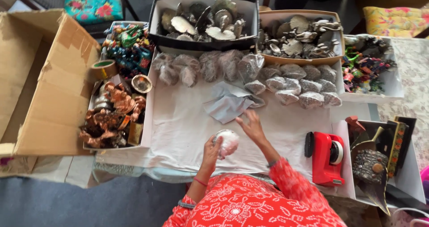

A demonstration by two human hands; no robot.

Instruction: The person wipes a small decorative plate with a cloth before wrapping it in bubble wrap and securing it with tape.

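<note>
Red patterned sleeves [250, 200] fill the bottom of the view, and just above them the left hand [212, 151] is curled around a small white tissue-wrapped bundle [228, 141], fingers clenched on its left side and underneath, the bundle poking out to the right of the fingertips. Right hand [252, 125] sits just above and beside it, fingers spread and released, holding nothing, fingertips hovering close to the bundle's top edge. Both are over the white cloth-covered work surface [178, 129], and that patch is the roomiest stretch around: bare cloth to the left up to the tray of copper-coloured figurines [114, 117], bare cloth to the right up to the red tape dispenser [327, 158]. Ahead, a crumpled sheet of pale blue-grey tissue paper [228, 103] lies just beyond the right fingertips. Past that, a row of already wrapped clear-plastic bundles [250, 73] hems in the far edge, backed by a black box of silver metal shell-shaped dishes [203, 21]. Far left, an open brown cardboard carton [44, 84] walls off that side.
</note>
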